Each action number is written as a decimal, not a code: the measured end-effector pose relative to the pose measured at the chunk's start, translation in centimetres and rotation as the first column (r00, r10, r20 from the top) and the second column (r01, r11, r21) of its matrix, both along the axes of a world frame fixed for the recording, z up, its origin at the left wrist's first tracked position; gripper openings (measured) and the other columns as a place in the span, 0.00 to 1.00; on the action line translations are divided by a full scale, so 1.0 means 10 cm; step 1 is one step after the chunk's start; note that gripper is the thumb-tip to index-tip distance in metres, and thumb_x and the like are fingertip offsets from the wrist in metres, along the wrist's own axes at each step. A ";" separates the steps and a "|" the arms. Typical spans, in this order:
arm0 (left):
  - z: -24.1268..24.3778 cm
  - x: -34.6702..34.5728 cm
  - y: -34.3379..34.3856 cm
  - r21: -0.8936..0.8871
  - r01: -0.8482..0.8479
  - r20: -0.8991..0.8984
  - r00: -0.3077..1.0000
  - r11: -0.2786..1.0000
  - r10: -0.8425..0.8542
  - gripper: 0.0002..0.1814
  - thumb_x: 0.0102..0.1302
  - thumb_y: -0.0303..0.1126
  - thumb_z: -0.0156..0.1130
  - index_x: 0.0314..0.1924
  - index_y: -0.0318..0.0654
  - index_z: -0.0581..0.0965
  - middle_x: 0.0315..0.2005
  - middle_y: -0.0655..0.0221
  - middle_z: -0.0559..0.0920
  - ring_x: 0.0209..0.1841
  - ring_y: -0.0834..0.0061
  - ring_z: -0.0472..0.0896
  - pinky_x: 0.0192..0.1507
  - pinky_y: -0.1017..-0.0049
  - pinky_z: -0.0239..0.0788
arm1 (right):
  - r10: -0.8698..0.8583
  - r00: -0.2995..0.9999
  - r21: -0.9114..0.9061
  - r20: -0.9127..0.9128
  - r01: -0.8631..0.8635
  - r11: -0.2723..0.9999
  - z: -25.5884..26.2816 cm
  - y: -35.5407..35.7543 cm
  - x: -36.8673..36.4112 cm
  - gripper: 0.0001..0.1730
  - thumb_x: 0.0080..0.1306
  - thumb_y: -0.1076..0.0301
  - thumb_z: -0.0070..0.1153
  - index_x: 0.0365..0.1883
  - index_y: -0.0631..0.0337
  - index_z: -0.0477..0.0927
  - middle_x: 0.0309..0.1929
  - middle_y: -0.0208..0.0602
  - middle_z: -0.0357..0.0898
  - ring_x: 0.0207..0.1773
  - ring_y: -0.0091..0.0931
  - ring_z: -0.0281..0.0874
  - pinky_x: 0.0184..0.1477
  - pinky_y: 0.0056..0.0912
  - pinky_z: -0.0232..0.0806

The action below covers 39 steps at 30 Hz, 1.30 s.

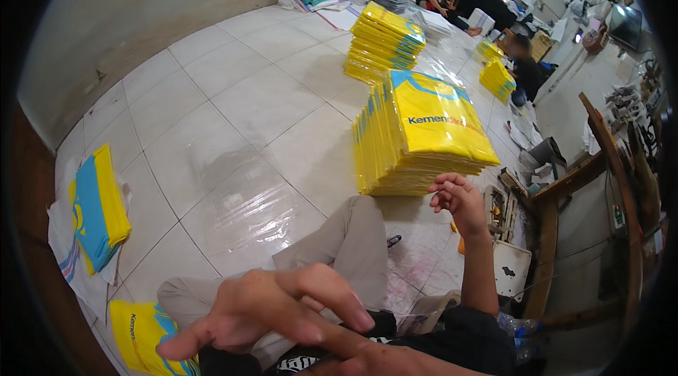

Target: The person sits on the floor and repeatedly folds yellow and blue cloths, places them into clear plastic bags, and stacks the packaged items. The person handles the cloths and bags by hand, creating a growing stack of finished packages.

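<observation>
My left hand (259, 304) looms large and close to the camera, above my lap. Its fingers are spread and bent, with nothing seen between them. Bare skin fills the bottom edge below it; how it joins is unclear. My right hand (458, 201) is raised, fingers loosely curled and empty, by the front corner of a tall stack of folded yellow shirts (445, 127) in clear plastic sleeves. I cannot tell whether it touches them. The top shirt has a light blue collar and printed writing. More folded yellow shirts (127, 331) lie beside my knee at lower left.
Blue-and-yellow folded garments (100, 206) rest on a white sack at left. Clear plastic film (254, 217) lies on the tiles. Another bagged shirt stack (384, 39) stands farther back. Two people (524, 69) sit beyond. A wooden frame (609, 148) rises at right.
</observation>
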<state>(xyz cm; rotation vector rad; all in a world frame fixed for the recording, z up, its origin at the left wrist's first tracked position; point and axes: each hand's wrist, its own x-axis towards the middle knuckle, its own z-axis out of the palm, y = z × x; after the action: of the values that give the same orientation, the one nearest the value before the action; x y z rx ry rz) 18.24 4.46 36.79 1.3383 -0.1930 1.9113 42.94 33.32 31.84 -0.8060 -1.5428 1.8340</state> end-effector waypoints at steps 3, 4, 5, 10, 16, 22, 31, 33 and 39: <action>0.06 0.12 -0.12 -0.120 0.092 0.204 0.977 0.988 -0.066 0.64 0.60 0.84 0.40 0.68 0.22 0.68 0.57 0.21 0.72 0.64 0.31 0.70 0.66 0.42 0.53 | 0.110 0.987 0.045 0.119 -0.116 0.992 -0.09 -0.15 -0.25 0.11 0.74 0.69 0.53 0.50 0.66 0.78 0.42 0.41 0.86 0.35 0.27 0.85 0.39 0.27 0.75; 0.05 0.17 -0.14 -0.094 0.087 0.252 0.966 0.992 -0.061 0.65 0.60 0.85 0.40 0.68 0.22 0.68 0.57 0.20 0.72 0.65 0.31 0.70 0.66 0.42 0.52 | 0.151 0.980 0.064 0.129 -0.160 0.985 -0.10 -0.20 -0.32 0.11 0.74 0.69 0.55 0.50 0.66 0.79 0.42 0.41 0.87 0.36 0.26 0.85 0.40 0.27 0.75; 0.07 0.22 -0.17 -0.079 0.066 0.292 0.956 0.995 -0.041 0.65 0.60 0.85 0.40 0.68 0.23 0.68 0.57 0.20 0.72 0.65 0.30 0.70 0.66 0.42 0.52 | 0.200 0.967 0.081 0.156 -0.215 0.973 -0.14 -0.24 -0.45 0.12 0.74 0.68 0.55 0.50 0.66 0.79 0.42 0.41 0.87 0.37 0.26 0.85 0.40 0.27 0.75; -0.22 0.21 -0.38 0.078 -0.080 0.323 0.945 0.994 0.051 0.66 0.57 0.87 0.39 0.67 0.25 0.70 0.63 0.24 0.68 0.65 0.31 0.70 0.66 0.39 0.50 | 0.461 0.850 0.128 0.255 -0.502 0.855 -0.32 -0.64 -1.23 0.13 0.75 0.69 0.55 0.53 0.68 0.79 0.44 0.40 0.86 0.39 0.25 0.85 0.41 0.26 0.76; -0.25 -0.18 -0.82 0.096 -0.402 0.149 0.910 0.911 0.386 0.64 0.59 0.86 0.38 0.66 0.25 0.70 0.53 0.32 0.78 0.64 0.39 0.70 0.67 0.40 0.47 | 0.653 0.705 0.104 0.276 -0.698 0.709 -0.52 -1.18 -2.05 0.13 0.75 0.68 0.56 0.53 0.68 0.79 0.44 0.39 0.86 0.39 0.23 0.83 0.43 0.26 0.74; -0.63 -0.60 -1.77 -0.149 -0.703 -0.131 0.711 0.695 0.691 0.51 0.64 0.73 0.48 0.68 0.31 0.68 0.55 0.48 0.78 0.66 0.48 0.69 0.71 0.47 0.48 | 0.798 0.553 -0.020 0.239 -0.819 0.574 -0.70 -2.10 -2.69 0.13 0.74 0.69 0.56 0.52 0.69 0.80 0.42 0.41 0.86 0.38 0.24 0.82 0.44 0.27 0.74; -2.67 0.32 -2.96 -0.286 -0.512 -0.951 0.049 -0.810 0.305 0.48 0.62 0.46 0.71 0.73 0.25 0.59 0.72 0.42 0.63 0.76 0.46 0.59 0.76 0.57 0.49 | 0.917 0.301 -0.081 0.261 -0.940 0.331 -1.02 -3.12 -3.12 0.14 0.75 0.68 0.56 0.51 0.71 0.80 0.41 0.43 0.85 0.37 0.26 0.82 0.43 0.28 0.73; -2.69 0.41 -2.88 -0.343 -0.465 -0.937 0.111 -0.816 0.331 0.47 0.62 0.44 0.71 0.73 0.25 0.60 0.72 0.41 0.64 0.75 0.46 0.61 0.76 0.57 0.51 | 0.942 0.206 -0.096 0.265 -0.966 0.239 -1.13 -3.40 -3.44 0.15 0.75 0.67 0.57 0.51 0.71 0.79 0.40 0.42 0.85 0.37 0.26 0.82 0.42 0.27 0.73; -2.48 0.55 -3.09 -0.517 -0.310 -0.856 0.174 -0.798 0.487 0.28 0.65 0.38 0.69 0.60 0.28 0.77 0.58 0.49 0.80 0.63 0.57 0.78 0.65 0.63 0.67 | 0.899 0.030 0.353 0.437 -0.925 -0.141 -1.60 -4.80 -3.81 0.15 0.67 0.71 0.63 0.51 0.63 0.81 0.41 0.42 0.85 0.40 0.32 0.84 0.43 0.32 0.74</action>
<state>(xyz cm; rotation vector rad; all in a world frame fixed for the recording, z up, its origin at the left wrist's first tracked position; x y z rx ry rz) 23.76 -26.47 11.98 -0.3367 2.5523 1.7861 4.81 -14.70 15.79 1.0155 -2.9182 1.7676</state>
